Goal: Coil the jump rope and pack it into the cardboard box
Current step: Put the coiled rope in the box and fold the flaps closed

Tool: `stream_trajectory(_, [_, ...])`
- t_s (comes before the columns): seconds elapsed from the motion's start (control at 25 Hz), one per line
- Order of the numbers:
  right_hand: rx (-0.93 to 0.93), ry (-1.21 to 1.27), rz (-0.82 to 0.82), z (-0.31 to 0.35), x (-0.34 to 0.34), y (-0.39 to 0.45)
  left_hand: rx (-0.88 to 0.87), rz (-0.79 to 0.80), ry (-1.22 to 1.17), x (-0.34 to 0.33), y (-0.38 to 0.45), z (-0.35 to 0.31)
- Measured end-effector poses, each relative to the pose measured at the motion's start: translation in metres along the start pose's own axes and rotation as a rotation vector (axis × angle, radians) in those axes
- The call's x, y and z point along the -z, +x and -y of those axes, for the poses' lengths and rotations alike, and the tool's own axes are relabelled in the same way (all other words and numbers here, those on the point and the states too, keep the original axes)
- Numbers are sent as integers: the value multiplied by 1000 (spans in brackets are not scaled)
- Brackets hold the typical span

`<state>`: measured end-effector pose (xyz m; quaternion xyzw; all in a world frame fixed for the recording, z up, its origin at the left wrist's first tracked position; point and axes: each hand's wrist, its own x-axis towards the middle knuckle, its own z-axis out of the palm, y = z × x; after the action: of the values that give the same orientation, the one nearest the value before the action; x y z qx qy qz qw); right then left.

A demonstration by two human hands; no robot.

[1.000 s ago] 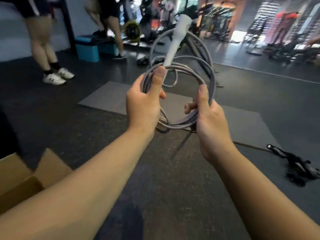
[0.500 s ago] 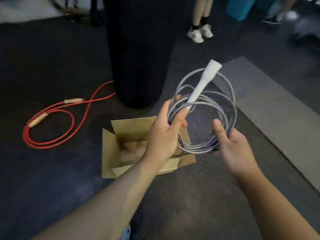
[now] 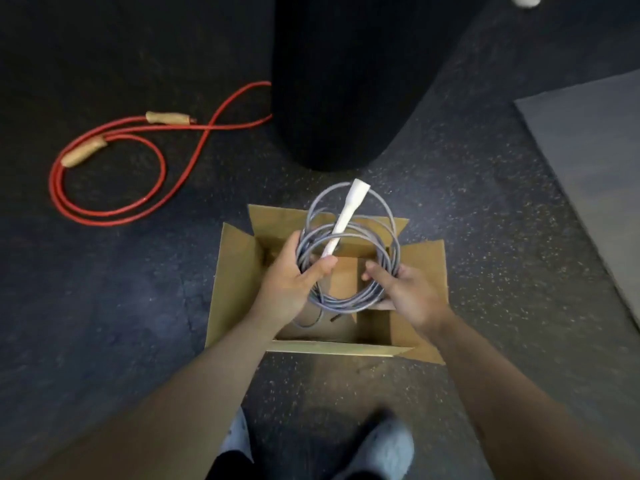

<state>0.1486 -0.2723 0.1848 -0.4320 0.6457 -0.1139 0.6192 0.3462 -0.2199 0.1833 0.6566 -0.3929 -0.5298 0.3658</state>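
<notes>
A grey jump rope (image 3: 349, 301) is wound into a round coil, with a white handle (image 3: 346, 218) sticking up out of it toward the far side. My left hand (image 3: 291, 282) grips the coil's left side, thumb across the strands. My right hand (image 3: 407, 292) holds its right side. Directly under the coil sits a brown cardboard box (image 3: 235, 282) on the floor, all flaps open outward. A loose end of grey rope dangles into the box near its left inside wall.
A red jump rope (image 3: 114, 168) with wooden handles lies looped on the dark floor to the left. A big black cylinder (image 3: 346, 81) stands just behind the box. A grey mat (image 3: 595, 150) lies at the right. My shoes (image 3: 384, 452) are in front of the box.
The view swung from the room down to the floor. Both hands carried the coil from chest height to over the open box, now centred under it.
</notes>
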Motion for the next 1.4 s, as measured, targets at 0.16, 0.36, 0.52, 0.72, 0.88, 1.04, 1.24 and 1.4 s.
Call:
stream_trajectory(0.16, [-161,-196,285,-41,-9,53,277,136,115,5,12,57])
stream_trajectory(0.36, [-311,-347,374,-91,-21,128,504,221,280,-9,63,141])
stream_trajectory(0.52, [-425,-400,327,-137,-43,182,600,222,324,-24,102,198])
stream_trajectory(0.72, [-309,-524,193,-167,-63,223,625,119,413,-38,122,249])
stream_trajectory(0.88, [-96,-697,76,-169,-76,217,510,-140,626,-60,111,254])
stream_trajectory(1.04, [-134,-686,13,-155,-79,198,505,-178,730,-61,106,230])
stream_trajectory(1.24, [-64,-687,52,-86,-51,143,436,-86,820,-27,84,140])
stream_trajectory(1.4, [228,-775,-280,-43,7,67,112,-443,956,22,31,61])
